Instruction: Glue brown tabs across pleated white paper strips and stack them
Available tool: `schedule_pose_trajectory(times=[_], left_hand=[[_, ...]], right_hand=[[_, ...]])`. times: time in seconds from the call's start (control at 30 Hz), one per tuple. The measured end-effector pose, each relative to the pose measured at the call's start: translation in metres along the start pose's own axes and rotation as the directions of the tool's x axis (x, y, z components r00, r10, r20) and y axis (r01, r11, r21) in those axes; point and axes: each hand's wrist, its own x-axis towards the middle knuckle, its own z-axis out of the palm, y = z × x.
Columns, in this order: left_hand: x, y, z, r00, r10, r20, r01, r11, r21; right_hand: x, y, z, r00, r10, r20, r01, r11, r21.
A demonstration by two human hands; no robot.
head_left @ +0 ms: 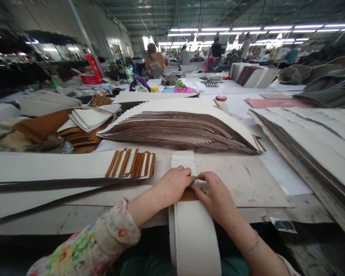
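A long white strip of stiff, leather-like material [197,237] hangs over the near table edge, lying over another pale strip. A brown band [189,196] crosses it under my fingers. My left hand [176,186] is closed, fingertips pinched at the band's far edge. My right hand [215,195] pinches there too, its index fingertip close to the left fingers and its thumb on the brown part. The exact edge between the fingertips is hidden. Just beyond my hands lie overlapping white pieces [183,158].
A tall stack of white-topped, brown-edged sheets [172,128] stands ahead. On the left, narrow brown strips [136,163] rest on long white pieces [46,166]. More stacked sheets [313,145] fill the right side. A co-worker [155,63] is across the table.
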Motion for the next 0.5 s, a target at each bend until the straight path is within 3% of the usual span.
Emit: schedule_pose_trajectory(times=[0.17, 0.5], left_hand=[[-0.002, -0.005, 0.006, 0.999, -0.01, -0.043, 0.009, 0.999, -0.034], [-0.014, -0.015, 0.008, 0.98, -0.173, -0.102, 0.138, 0.948, -0.286]], right_hand=[[0.006, -0.002, 0.003, 0.999, -0.021, 0.047, 0.018, 0.997, 0.074], [0.014, -0.02, -0.004, 0.958, 0.014, 0.286, 0.035, 0.986, -0.163]])
